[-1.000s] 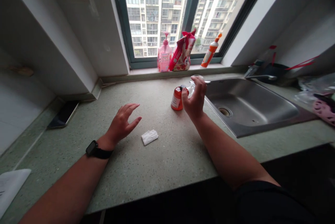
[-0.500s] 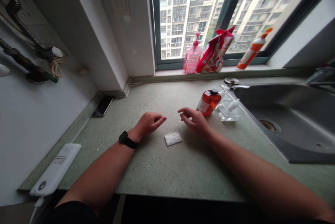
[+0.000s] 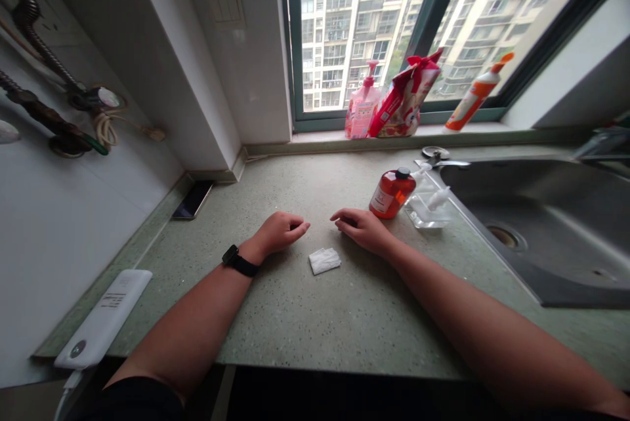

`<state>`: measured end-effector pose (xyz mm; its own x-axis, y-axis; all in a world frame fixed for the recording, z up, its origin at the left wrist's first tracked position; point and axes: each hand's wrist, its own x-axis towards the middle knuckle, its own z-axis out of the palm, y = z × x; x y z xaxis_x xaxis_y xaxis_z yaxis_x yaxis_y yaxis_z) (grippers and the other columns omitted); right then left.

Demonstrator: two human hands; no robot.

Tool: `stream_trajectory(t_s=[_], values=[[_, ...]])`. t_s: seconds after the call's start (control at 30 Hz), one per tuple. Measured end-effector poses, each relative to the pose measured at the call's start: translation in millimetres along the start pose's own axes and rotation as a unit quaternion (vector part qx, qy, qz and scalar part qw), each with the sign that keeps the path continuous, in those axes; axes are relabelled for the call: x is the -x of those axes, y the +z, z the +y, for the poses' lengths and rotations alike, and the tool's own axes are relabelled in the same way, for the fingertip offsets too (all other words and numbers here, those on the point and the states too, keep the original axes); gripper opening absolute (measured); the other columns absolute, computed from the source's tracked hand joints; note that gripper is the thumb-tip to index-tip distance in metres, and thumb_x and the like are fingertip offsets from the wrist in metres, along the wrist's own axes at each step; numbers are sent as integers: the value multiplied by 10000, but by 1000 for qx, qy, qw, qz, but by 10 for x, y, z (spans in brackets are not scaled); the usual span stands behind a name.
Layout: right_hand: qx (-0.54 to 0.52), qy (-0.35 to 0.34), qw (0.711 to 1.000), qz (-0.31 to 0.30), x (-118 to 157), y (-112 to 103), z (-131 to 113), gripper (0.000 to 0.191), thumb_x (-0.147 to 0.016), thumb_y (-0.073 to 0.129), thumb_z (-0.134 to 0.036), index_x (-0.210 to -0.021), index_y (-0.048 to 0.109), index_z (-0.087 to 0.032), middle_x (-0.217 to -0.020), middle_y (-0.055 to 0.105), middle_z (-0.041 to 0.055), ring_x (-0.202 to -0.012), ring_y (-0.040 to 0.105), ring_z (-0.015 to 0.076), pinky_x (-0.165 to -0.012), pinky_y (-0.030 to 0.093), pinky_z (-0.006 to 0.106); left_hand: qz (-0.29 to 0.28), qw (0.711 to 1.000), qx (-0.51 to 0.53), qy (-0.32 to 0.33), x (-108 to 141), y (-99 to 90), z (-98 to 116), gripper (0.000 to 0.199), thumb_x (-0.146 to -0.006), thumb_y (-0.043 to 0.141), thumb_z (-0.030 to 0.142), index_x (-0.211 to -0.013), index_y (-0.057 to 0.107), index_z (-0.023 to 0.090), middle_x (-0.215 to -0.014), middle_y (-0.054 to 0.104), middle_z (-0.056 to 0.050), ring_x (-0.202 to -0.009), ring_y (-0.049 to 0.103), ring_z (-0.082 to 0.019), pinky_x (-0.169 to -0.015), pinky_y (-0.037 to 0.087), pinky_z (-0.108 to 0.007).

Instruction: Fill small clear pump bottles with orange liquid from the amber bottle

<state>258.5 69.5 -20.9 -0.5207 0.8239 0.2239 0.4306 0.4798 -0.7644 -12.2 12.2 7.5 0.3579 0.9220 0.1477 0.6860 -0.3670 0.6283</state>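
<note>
My left hand rests on the speckled green countertop with its fingers curled, holding nothing, a black wristband around its wrist. My right hand lies a short way to the right, fingers closed and empty. Between and just below them is a folded white tissue, touched by neither hand. Beyond my right hand stands an orange-red bottle with a dark cap. A clear plastic object with white parts sits beside it, close to the sink edge.
A steel sink fills the right side. A phone and a white power bank lie along the left wall. A pink pump bottle, a red-and-white bag and an orange bottle stand on the windowsill.
My right hand has let go of the clear plastic object, which now sits beside the orange-red bottle. Both hands have closed and moved nearer the tissue. The view has swung left.
</note>
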Motion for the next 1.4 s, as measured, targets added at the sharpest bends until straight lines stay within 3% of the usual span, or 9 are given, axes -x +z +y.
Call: stream_trajectory(t_s=[0.23, 0.6, 0.7, 0.8, 0.97, 1.13, 1.23, 1.33, 1.4], values=[[23, -13, 1000, -8, 5, 1, 4, 207, -966, 635, -344, -1033, 799, -237, -1003, 832, 67, -887, 748, 220, -797, 560, 346, -3, 1000, -3, -10, -9, 4, -34, 496, -991, 504, 495, -631, 315, 210, -615, 272, 51, -590, 274, -109, -614, 170, -324], [51, -23, 998, -6, 23, 4, -10, 211, -948, 658, -312, -1088, 799, -240, -950, 817, 60, -823, 730, 206, -759, 561, 328, -4, 1000, -5, -8, -16, 0, -18, 490, -1034, 477, 485, -643, 389, 202, -609, 398, 40, -598, 368, -124, -615, 224, -318], [57, -36, 998, -8, 25, 7, -5, 203, -954, 652, -306, -1077, 801, -243, -980, 822, 63, -840, 736, 208, -773, 566, 331, -1, 1000, -17, -11, -15, 0, -30, 458, -1044, 493, 447, -664, 480, 192, -615, 463, 35, -605, 405, -130, -623, 255, -311], [60, -49, 997, -10, 26, 3, -7, 199, -965, 640, -299, -1066, 802, -239, -1004, 825, 68, -871, 744, 209, -809, 573, 338, 10, 1000, -18, -11, -8, -3, -25, 332, -1035, 558, 404, -809, 657, 181, -692, 604, 14, -654, 499, -147, -648, 322, -298], [68, -57, 996, -14, 21, -1, 0, 185, -970, 650, -273, -1072, 801, -240, -1046, 828, 73, -921, 761, 217, -837, 583, 350, -31, 997, 2, 68, 27, 55, 94, 185, -990, 713, 369, -1011, 787, 201, -907, 737, -37, -803, 625, -174, -765, 452, -299], [88, -97, 991, -2, 41, 16, -29, 185, -979, 631, -225, -1063, 795, -239, -1035, 822, 73, -913, 765, 213, -821, 593, 347, -104, 984, 1, 147, 76, 166, 262, 164, -1017, 706, 325, -1059, 831, 228, -985, 753, -58, -863, 685, -180, -822, 497, -296], [116, -170, 977, 56, 75, -31, -127, 220, -1012, 587, -218, -1118, 778, -241, -1028, 804, 75, -911, 754, 214, -831, 600, 363, -134, 976, 16, 168, 93, 183, 321, 164, -1020, 690, 256, -1072, 844, 243, -966, 756, -56, -844, 695, -172, -797, 503, -282], [164, -211, 941, 207, 101, -195, -246, 231, -1036, 572, -245, -1184, 747, -270, -1061, 772, 74, -1000, 728, 242, -943, 600, 437, -152, 971, 50, 178, 95, 164, 345, 179, -1019, 686, 239, -1114, 838, 239, -990, 767, -66, -858, 700, -171, -801, 517, -280], [200, -210, 906, 308, 100, -364, -288, 246, -1018, 594, -261, -1225, 723, -295, -1146, 742, 82, -1128, 694, 282, -1072, 556, 520, -134, 973, 68, 174, 88, 144, 339, 177, -1019, 688, 254, -1124, 826, 221, -1028, 768, -78, -889, 699, -175, -822, 527, -286]])
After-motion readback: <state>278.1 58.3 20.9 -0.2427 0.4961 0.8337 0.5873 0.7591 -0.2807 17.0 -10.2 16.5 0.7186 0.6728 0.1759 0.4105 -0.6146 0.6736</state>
